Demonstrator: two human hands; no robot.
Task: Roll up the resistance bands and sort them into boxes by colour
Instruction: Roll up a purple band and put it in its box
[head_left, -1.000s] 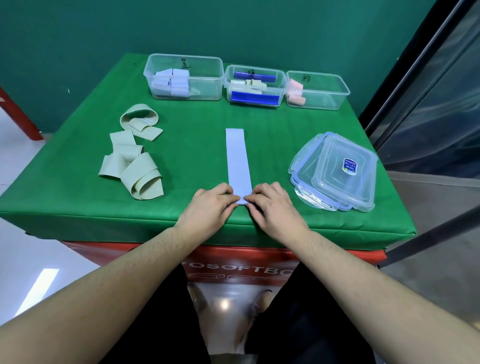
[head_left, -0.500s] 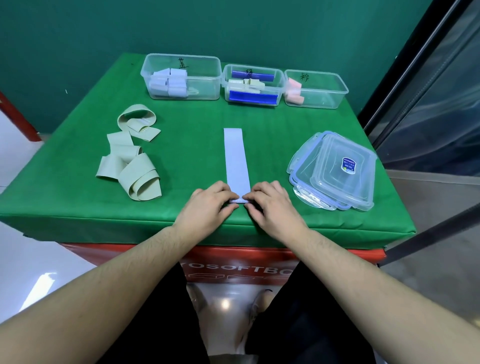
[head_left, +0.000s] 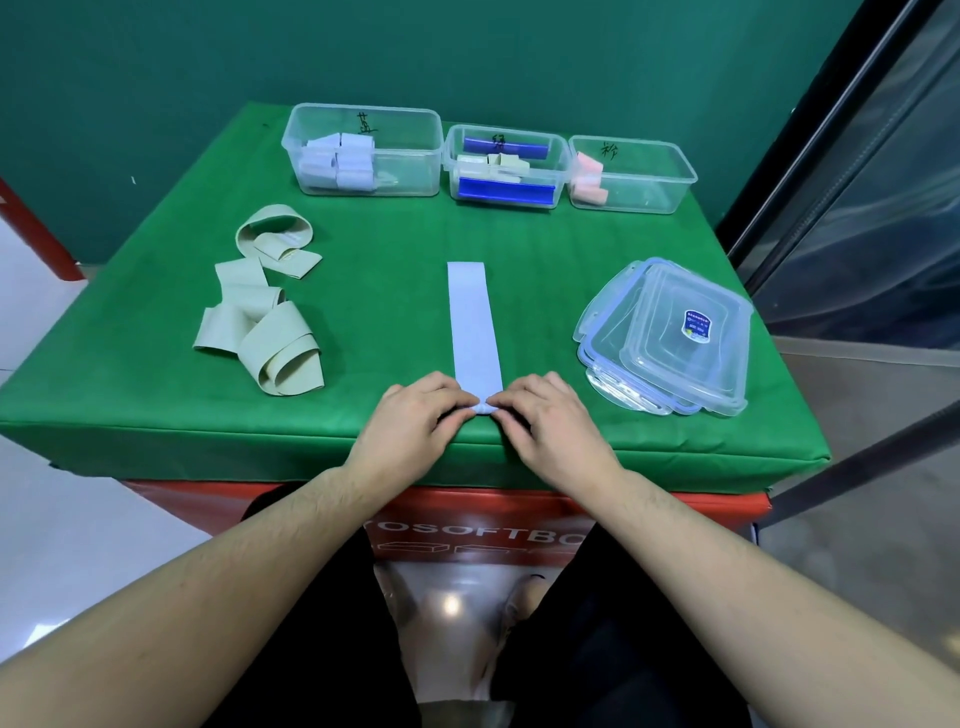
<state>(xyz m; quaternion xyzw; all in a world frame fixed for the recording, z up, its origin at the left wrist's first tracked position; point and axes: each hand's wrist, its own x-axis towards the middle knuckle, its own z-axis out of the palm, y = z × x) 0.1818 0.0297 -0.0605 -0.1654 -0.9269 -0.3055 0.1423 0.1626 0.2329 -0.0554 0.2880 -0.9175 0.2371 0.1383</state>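
Near edge of the table (head_left: 156, 410), centre: left hand (head_left: 415, 423) and right hand (head_left: 553, 423) both pinch the near end of the pale blue band (head_left: 472, 322), fingertips curled over a small first turn of roll. The rest of the band lies flat, running straight toward the far edge.

Risks, as judged from here:
- The roll starts right at the table's near edge; a slip of the fingers could drop the end over the side.
- Uneven pressure between the two hands would likely skew the roll into a cone shape.
- The band looks springy; a loose start may uncoil once let go.

Left side, mid-table: a heap of beige bands (head_left: 265, 322), unrolled and tangled, well apart from the hands. Right side, mid-table: a stack of clear lids (head_left: 670, 338), near the right edge.

Far edge, three clear boxes in a row, each with a handwritten mark I cannot read:
- left box (head_left: 410, 156): several pale blue rolls, bunched to its left half.
- middle box (head_left: 558, 161): beige rolls, with two dark blue strips that may be its clips or other pieces; cannot tell.
- right box (head_left: 670, 182): a few pink rolls at its left end.

The pale blue band should belong in the left box.
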